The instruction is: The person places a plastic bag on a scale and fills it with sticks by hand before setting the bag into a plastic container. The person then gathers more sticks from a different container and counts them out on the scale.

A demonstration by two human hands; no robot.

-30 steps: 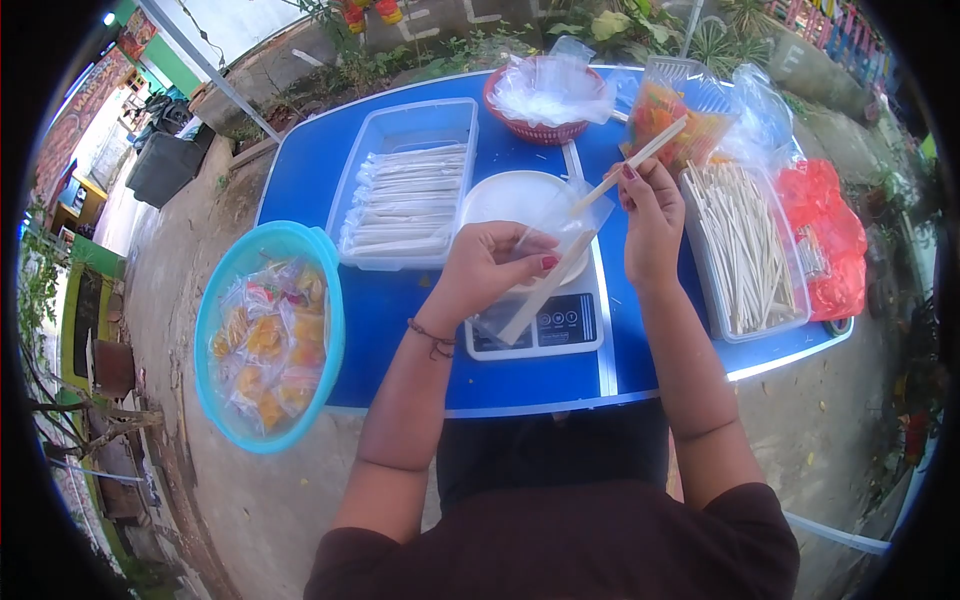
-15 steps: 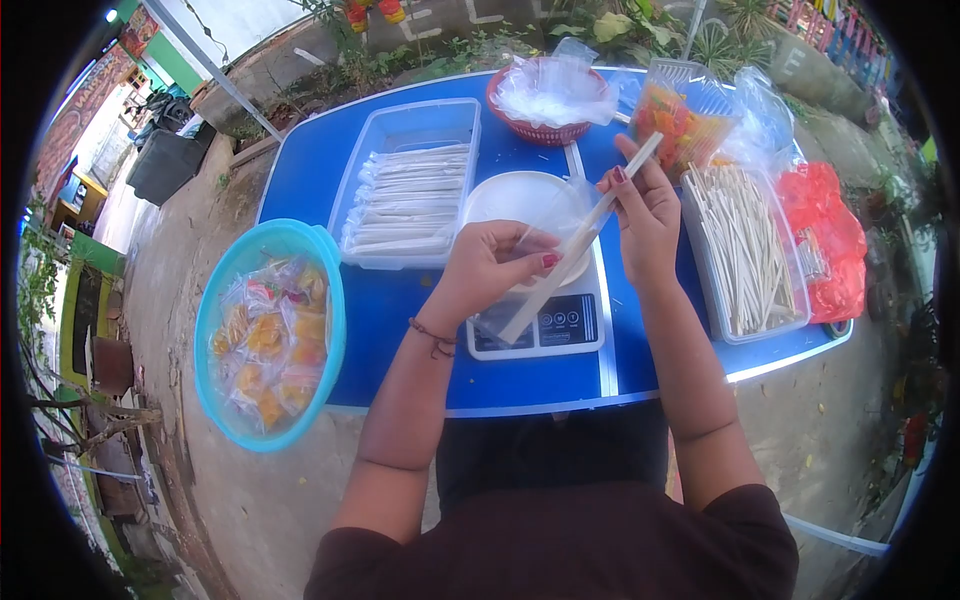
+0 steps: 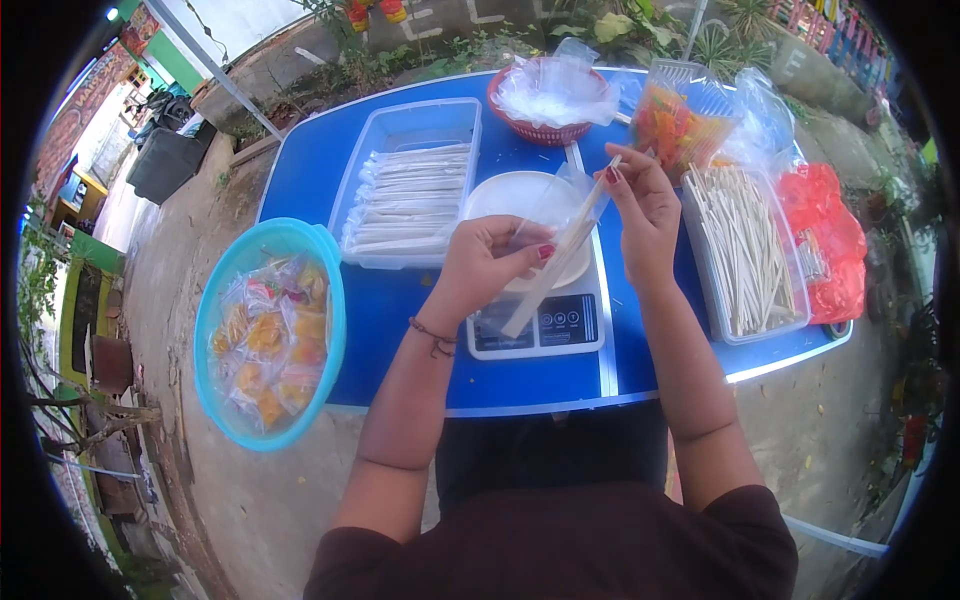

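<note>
My left hand (image 3: pixel 487 262) pinches a narrow clear plastic sleeve (image 3: pixel 520 318) between thumb and fingers. Pale wooden sticks (image 3: pixel 578 232) lie slantwise in the sleeve, their upper ends poking out. Thumb and fingers of my right hand (image 3: pixel 648 212) are closed on those upper ends. Below both hands is a white digital scale (image 3: pixel 585 347) with a round white plate (image 3: pixel 500 197) on it. To the right, a clear tub (image 3: pixel 803 318) holds many loose wooden sticks. At the left, another clear tub (image 3: pixel 360 150) contains a row of sticks in sleeves.
A turquoise basin (image 3: pixel 205 370) with small bagged snacks stands at the left edge of the blue table (image 3: pixel 400 378). Toward the back are a red basket (image 3: pixel 548 134) of clear plastic bags and a bag of orange-red snacks (image 3: pixel 672 125). A red plastic bag (image 3: pixel 838 240) lies far right.
My right hand has come down slightly, and the sticks sit lower in the sleeve, with less of their upper ends showing. My left hand has hardly moved.
</note>
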